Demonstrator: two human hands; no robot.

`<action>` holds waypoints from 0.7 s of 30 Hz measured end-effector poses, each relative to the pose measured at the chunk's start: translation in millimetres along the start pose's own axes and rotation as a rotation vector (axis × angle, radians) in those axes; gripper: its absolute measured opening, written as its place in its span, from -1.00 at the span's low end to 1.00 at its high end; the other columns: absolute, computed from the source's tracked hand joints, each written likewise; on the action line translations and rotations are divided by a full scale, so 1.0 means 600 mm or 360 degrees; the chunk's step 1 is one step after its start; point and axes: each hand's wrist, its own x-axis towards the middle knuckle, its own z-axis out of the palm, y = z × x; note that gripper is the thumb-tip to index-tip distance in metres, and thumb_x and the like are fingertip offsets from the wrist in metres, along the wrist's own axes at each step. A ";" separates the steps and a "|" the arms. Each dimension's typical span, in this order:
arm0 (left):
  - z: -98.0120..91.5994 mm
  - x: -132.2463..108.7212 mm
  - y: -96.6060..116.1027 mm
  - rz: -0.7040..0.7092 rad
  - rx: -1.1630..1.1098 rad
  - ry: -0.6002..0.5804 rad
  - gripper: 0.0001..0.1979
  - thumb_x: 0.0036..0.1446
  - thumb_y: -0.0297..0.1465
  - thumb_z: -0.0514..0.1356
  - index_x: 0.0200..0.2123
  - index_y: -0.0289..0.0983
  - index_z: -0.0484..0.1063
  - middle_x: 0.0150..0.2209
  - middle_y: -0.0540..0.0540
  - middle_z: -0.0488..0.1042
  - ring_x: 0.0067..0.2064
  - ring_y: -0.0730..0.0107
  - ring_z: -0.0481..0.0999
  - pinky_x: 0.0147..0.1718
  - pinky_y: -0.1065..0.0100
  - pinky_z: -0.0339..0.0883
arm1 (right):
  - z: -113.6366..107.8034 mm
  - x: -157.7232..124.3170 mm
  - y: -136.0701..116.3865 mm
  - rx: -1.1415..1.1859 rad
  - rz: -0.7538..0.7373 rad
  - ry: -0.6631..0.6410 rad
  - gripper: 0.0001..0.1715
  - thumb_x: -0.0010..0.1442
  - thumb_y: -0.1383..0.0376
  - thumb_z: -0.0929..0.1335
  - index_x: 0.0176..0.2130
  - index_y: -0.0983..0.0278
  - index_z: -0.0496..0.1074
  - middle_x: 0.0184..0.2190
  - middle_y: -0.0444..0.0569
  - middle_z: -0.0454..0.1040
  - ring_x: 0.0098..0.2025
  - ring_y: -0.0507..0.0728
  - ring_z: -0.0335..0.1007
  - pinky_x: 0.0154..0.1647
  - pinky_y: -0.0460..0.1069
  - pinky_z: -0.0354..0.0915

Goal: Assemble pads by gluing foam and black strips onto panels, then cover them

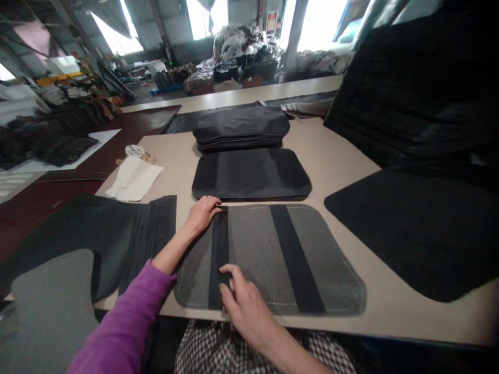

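A grey fabric panel [255, 254] with rounded corners lies flat on the table in front of me. Two black strips run across it, a left strip [219, 259] and a right strip [298, 259]. At the far end of the left strip my left hand [203, 213] has its fingers closed on the strip, by the panel's far edge. My right hand [244, 301] hovers over or lightly touches the near part of that strip, thumb and index finger apart, holding nothing visible. Just beyond the panel lies a black, smooth-faced panel [251, 174].
Behind it is a stack of black panels [241, 127]. Black strips [150, 234] lie piled at left, beside a grey piece [54, 301]. A white cloth [134, 178] rests farther back. Large black sheets [413, 228] cover the right side. The table's near edge [390, 332] borders my lap.
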 end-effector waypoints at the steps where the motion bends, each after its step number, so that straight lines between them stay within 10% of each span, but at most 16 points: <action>1: 0.000 -0.001 0.002 0.0005 0.0037 -0.0004 -0.83 0.31 -0.34 0.21 -0.06 -0.20 0.49 -0.11 -0.12 0.51 -0.04 0.23 0.42 -0.12 0.27 0.34 | -0.001 0.001 0.001 0.0009 0.0000 0.0006 -0.67 0.40 0.27 0.15 0.11 0.26 0.26 -0.51 -0.20 0.24 -0.43 0.15 0.32 -0.36 -0.03 0.08; 21: -0.012 -0.072 0.028 0.0119 0.0324 -0.0107 -0.62 0.45 -0.24 -0.05 0.12 -0.23 0.43 0.05 -0.20 0.50 0.06 0.14 0.34 -0.06 0.18 0.24 | 0.023 0.001 0.002 -0.0377 -0.0059 -0.0083 -0.93 0.38 0.36 0.24 -0.20 0.22 0.30 -0.52 -0.18 0.35 -0.48 0.10 0.34 -0.41 -0.08 0.09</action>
